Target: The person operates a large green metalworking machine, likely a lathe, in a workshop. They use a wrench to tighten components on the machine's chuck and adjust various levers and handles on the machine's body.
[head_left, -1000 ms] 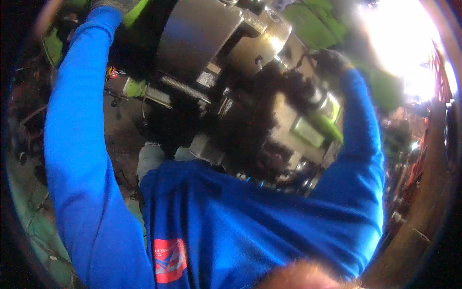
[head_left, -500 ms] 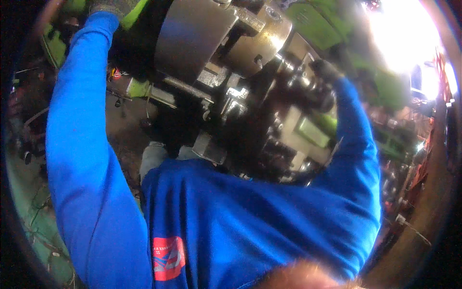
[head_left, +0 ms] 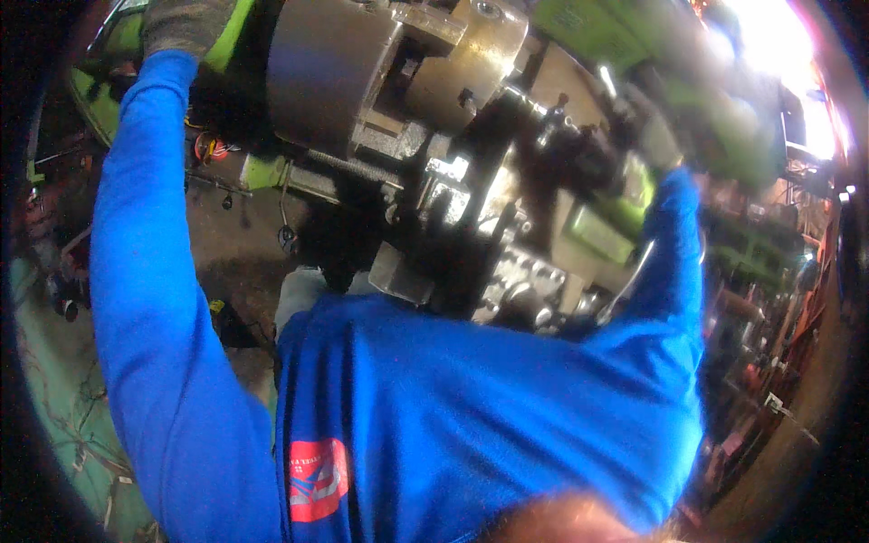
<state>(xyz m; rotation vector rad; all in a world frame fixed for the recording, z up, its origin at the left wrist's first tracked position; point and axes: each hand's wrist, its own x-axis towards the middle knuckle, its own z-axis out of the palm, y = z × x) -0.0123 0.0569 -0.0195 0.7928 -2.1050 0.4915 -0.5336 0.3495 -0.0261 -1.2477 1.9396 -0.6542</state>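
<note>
I stand over a metal lathe in a blue long-sleeved shirt. My left hand (head_left: 181,23), in a grey glove, reaches to the top left and rests on the green headstock housing (head_left: 226,36); its fingers are cut off by the frame edge. The big steel chuck (head_left: 330,77) with its stepped jaws (head_left: 471,45) sits just right of that hand. My right hand (head_left: 674,136) is a dark blur at the upper right, beside the black tool post (head_left: 566,149) on the carriage. Nothing shows whether it holds anything.
A threaded lead screw (head_left: 358,167) and grey carriage parts (head_left: 520,290) lie below the chuck. The dirty floor (head_left: 231,244) with cables is at the left, and a green painted strip (head_left: 54,389) runs lower left. Bright glare (head_left: 778,63) washes out the top right, with cluttered machinery below it.
My right hand has lifted off the dark tool post area and moved up and to the right, now blurred. The left hand stays on the green housing. The view has tilted slightly.
</note>
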